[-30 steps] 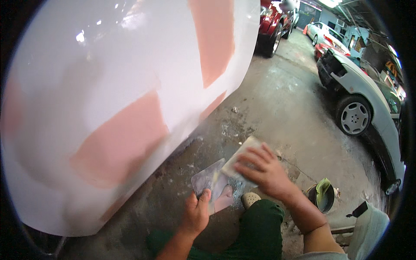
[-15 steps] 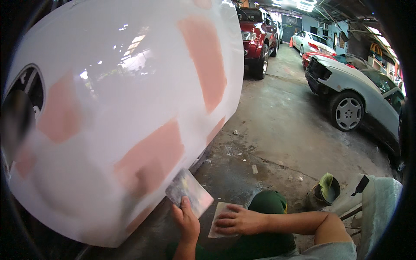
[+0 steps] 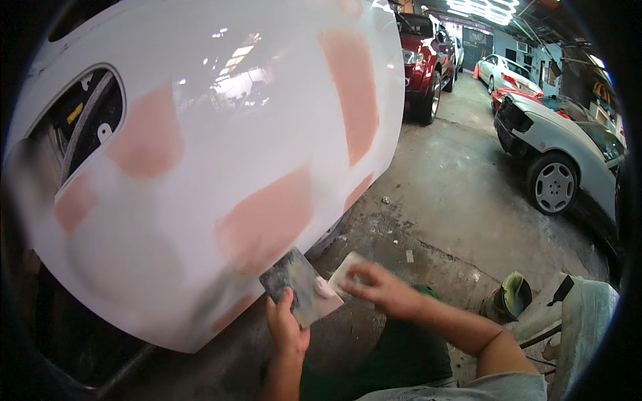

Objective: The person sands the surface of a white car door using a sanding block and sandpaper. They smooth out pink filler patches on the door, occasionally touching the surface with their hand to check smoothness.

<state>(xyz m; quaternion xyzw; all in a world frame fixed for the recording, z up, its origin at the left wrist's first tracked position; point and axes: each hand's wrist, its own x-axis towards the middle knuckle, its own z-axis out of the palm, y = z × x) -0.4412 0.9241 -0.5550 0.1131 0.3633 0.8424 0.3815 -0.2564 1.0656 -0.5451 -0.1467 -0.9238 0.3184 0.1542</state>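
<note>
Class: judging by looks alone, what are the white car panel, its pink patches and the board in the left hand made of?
White car panel: likely painted metal or plastic, glossy with reflections.
Pink patches: matte, probably body filler.
Board in left hand: flat, stiff, grey and smeared; material unclear.

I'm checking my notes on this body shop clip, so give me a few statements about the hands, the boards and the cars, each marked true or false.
1. The left hand holds a flat grey smeared mixing board. True.
2. The right hand holds a spray gun. False: it holds a thin pale spreader card.
3. The white car panel bears pink filler patches. True.
4. The dark red car is parked left of the panel. False: it stands behind it, to the right.
</note>
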